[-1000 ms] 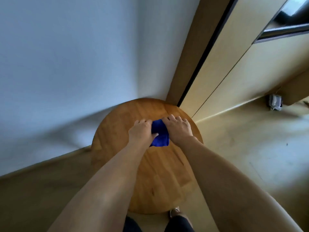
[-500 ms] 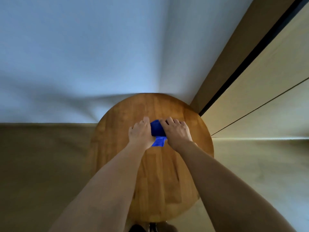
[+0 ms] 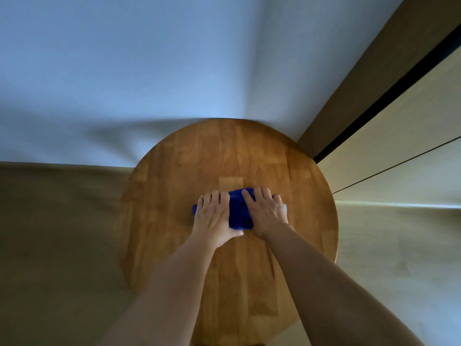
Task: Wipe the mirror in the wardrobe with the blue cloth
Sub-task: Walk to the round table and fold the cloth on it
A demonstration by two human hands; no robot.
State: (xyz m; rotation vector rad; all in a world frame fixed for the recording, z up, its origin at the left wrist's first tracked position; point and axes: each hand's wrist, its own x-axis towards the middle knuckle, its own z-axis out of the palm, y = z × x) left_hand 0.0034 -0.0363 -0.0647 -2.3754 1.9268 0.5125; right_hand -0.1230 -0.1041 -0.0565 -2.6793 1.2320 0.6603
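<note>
Round wooden worktop (image 3: 224, 156) carries blue cloth (image 3: 238, 211) mid-top, left hand (image 3: 214, 216) and right hand (image 3: 267, 213) flat on it, fingers straight; ungripped, cloth may slide or unfold when lifted.

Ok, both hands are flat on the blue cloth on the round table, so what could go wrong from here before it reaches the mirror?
1. The left hand and right hand press the blue cloth with straight fingers; neither has a grip, so a quick lift could leave it behind or drop it.
2. The cloth looks folded, so it may come apart when picked up.
3. No mirror is in view; the wardrobe stands to the right, so the turn may be made partly unseen.
</note>
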